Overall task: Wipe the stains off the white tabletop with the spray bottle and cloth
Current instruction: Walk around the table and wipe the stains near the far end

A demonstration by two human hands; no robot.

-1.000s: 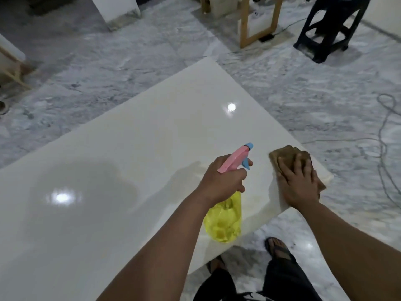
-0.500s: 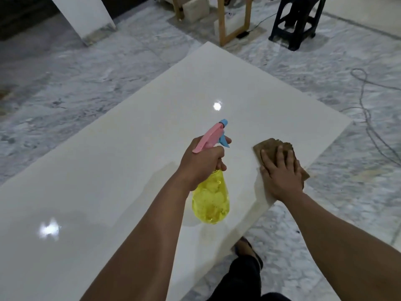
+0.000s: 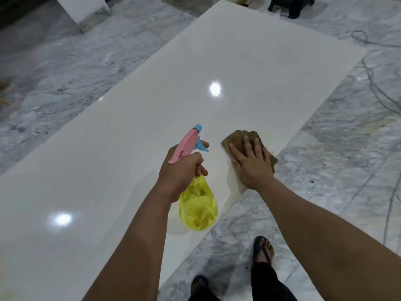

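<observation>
A glossy white tabletop [image 3: 238, 61] runs from the lower left to the upper right. My left hand [image 3: 182, 172] grips the neck of a spray bottle [image 3: 198, 205] with a yellow body and a pink and blue head, nozzle aimed up and away, held just above the table's near edge. To its right my right hand [image 3: 251, 166] lies flat, fingers spread, pressing a brown cloth [image 3: 236, 139] onto the tabletop close to the near edge. A faint wet patch shows beside the cloth. No distinct stains are visible elsewhere.
Grey marble floor [image 3: 65, 72] surrounds the table. A black stool [image 3: 293, 5] stands past the far end, a white panel [image 3: 84, 9] leans at the top left, and cables [image 3: 375, 83] lie on the floor to the right. My sandalled feet [image 3: 263, 250] are below the table edge.
The view has shifted along the table, showing more of its far end. My right hand and cloth have slid inward from the corner; the left hand keeps the bottle raised.
</observation>
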